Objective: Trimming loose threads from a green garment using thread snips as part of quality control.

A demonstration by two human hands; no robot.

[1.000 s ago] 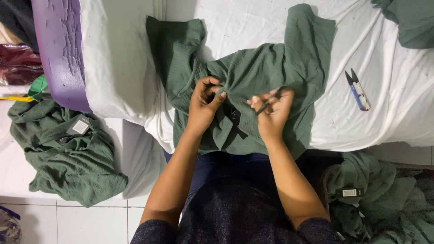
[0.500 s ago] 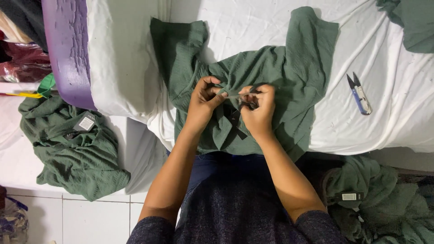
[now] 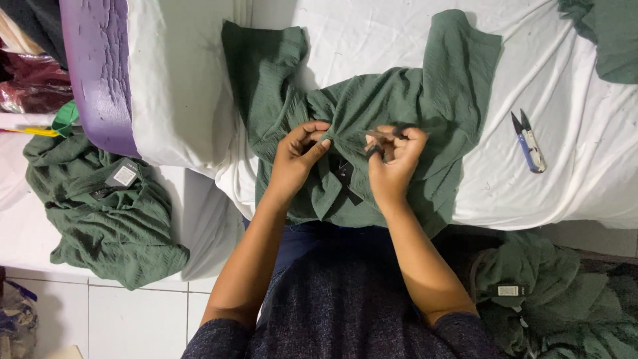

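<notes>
Both hands now closer together than a second ago, left hand (image 3: 299, 156) and right hand (image 3: 392, 159) each in pinched grip on green shirt (image 3: 425, 86) bunched on white bed (image 3: 571, 193), snips (image 3: 530, 143) unmoved

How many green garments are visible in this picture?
4. One on the white sheet under both hands: garment. One heap on the floor left, one lower right, one at the top right corner. More may be hidden.

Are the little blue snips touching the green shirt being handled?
Apart. The head view shows the blue snips lying on the white sheet, bare sheet separating them from the green shirt.
</notes>
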